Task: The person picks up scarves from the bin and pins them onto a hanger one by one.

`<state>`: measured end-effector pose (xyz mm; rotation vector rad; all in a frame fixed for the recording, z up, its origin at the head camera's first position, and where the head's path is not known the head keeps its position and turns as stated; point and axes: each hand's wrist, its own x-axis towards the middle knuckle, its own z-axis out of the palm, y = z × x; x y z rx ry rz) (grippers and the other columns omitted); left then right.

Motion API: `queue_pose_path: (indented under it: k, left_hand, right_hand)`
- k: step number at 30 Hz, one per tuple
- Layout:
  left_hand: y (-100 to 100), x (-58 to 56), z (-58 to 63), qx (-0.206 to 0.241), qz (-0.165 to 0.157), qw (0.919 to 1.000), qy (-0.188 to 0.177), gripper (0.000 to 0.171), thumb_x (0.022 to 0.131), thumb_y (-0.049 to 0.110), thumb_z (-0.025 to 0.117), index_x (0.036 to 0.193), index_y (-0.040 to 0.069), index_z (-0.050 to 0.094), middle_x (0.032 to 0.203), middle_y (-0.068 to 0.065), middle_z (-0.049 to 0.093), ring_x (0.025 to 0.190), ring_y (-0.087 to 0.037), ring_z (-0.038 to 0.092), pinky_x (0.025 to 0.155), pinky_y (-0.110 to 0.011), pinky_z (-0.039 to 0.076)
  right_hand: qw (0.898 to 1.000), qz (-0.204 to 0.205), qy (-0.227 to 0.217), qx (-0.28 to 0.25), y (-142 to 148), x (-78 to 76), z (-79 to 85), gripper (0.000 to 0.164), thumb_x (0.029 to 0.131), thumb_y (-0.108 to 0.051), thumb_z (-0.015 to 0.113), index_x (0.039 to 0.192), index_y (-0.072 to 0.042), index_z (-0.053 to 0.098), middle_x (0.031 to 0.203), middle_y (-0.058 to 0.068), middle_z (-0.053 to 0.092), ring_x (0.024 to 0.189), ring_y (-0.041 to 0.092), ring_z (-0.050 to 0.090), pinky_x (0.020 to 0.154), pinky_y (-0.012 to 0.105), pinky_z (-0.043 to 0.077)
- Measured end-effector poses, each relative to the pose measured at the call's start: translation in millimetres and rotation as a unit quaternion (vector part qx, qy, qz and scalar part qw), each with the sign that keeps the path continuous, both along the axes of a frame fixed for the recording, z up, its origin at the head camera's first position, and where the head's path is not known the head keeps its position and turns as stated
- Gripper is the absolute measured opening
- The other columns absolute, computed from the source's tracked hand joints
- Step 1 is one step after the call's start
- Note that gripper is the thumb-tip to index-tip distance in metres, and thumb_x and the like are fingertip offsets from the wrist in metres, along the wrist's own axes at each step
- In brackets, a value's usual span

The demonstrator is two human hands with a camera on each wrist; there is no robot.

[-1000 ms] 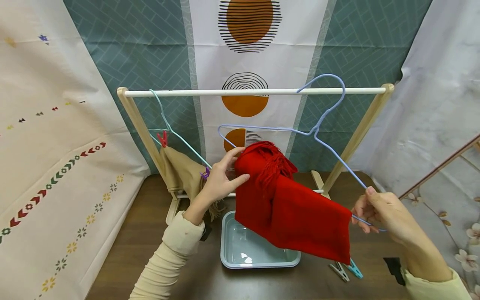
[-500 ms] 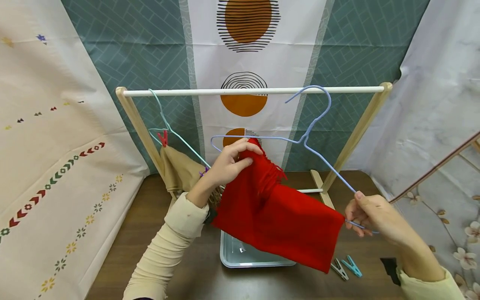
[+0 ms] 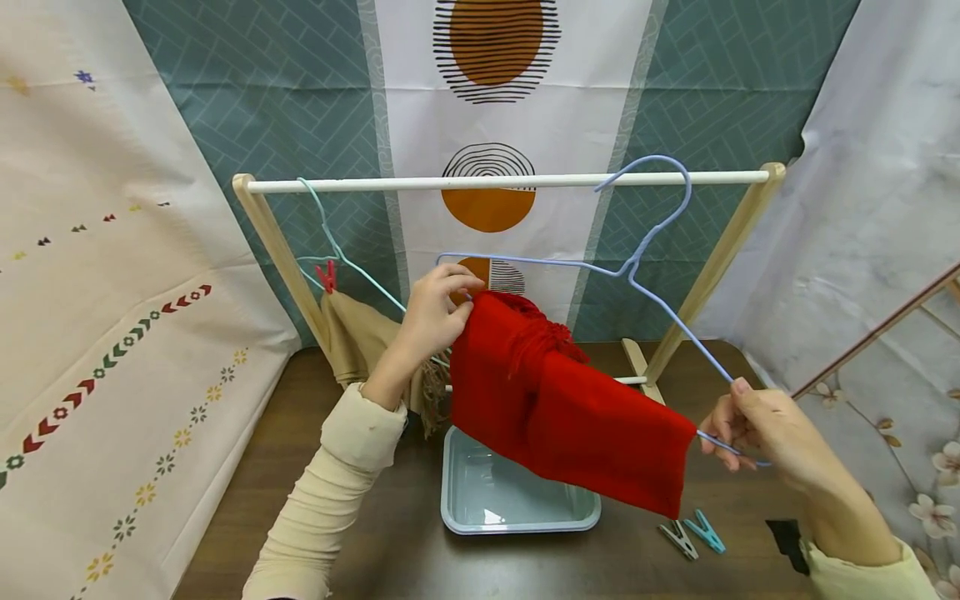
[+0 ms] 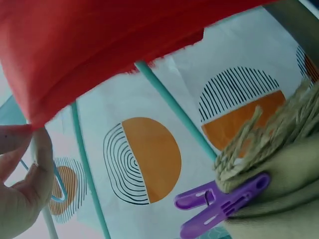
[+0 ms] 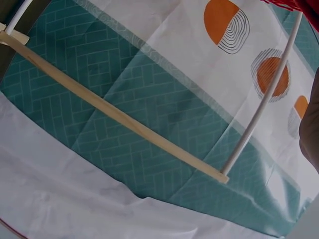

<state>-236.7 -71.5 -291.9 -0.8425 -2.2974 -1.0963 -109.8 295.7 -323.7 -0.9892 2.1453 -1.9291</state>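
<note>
A red fringed scarf [image 3: 570, 417] is draped over the bottom bar of a light-blue hanger [image 3: 637, 258], its fringe bunched on top. My left hand [image 3: 435, 312] pinches the scarf's upper left corner near the hanger's left end; the left wrist view shows thumb and finger meeting on the red cloth [image 4: 99, 45]. My right hand [image 3: 765, 429] grips the hanger's right corner, beside the scarf's right edge. The hanger is tilted, its right end lower, and its hook overlaps the white rail [image 3: 487, 181] in the head view. In the right wrist view only part of the hand shows.
A mint hanger [image 3: 360, 271] on the rail's left carries a beige scarf [image 3: 360, 333] with a red clothespin [image 3: 326, 275] and a purple clothespin [image 4: 224, 204]. Below stands a grey-blue basin [image 3: 517, 521]. Grey [image 3: 678, 540] and turquoise clothespins [image 3: 705, 532] lie at right.
The hanger and scarf dipped down and left, then came back up and right. My left hand moved left to the scarf's corner, its fingers now closed on the cloth. My right hand kept its grip.
</note>
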Motion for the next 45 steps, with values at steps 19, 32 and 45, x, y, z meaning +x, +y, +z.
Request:
queue_pose_path:
  k: [19, 32, 45]
  left_hand:
    - [11, 27.5, -30.1, 0.074, -0.079, 0.9885, -0.106, 0.060, 0.074, 0.006, 0.072, 0.128, 0.012, 0.045, 0.120, -0.007, 0.056, 0.097, -0.019, 0.055, 0.079, -0.035, 0.046]
    - [22, 20.5, 0.1, 0.142, -0.264, 0.9480, -0.108, 0.023, 0.080, -0.016, 0.051, 0.100, -0.008, 0.060, 0.100, -0.016, 0.060, 0.093, -0.020, 0.053, 0.078, -0.029, 0.045]
    - [39, 17.8, 6.5, 0.158, -0.272, 0.9361, -0.159, 0.025, 0.082, -0.013, 0.048, 0.104, -0.008, 0.059, 0.104, -0.015, 0.059, 0.097, -0.021, 0.052, 0.079, -0.028, 0.044]
  right_hand:
    - [0.999, -0.029, 0.001, 0.018, -5, 1.7, 7.3, 0.051, 0.100, -0.004, 0.014, 0.064, 0.001, 0.049, 0.066, 0.012, 0.060, 0.045, 0.018, 0.048, 0.031, 0.031, 0.028]
    - [0.993, -0.057, 0.012, 0.102, -12, 2.8, 5.3, 0.049, 0.100, -0.004, 0.015, 0.067, -0.003, 0.051, 0.059, 0.008, 0.056, 0.039, 0.018, 0.045, 0.031, 0.027, 0.032]
    - [0.999, -0.013, 0.032, 0.039, -18, 4.8, 3.8, 0.051, 0.100, -0.005, 0.011, 0.066, -0.002, 0.048, 0.050, 0.010, 0.048, 0.042, 0.019, 0.042, 0.033, 0.023, 0.032]
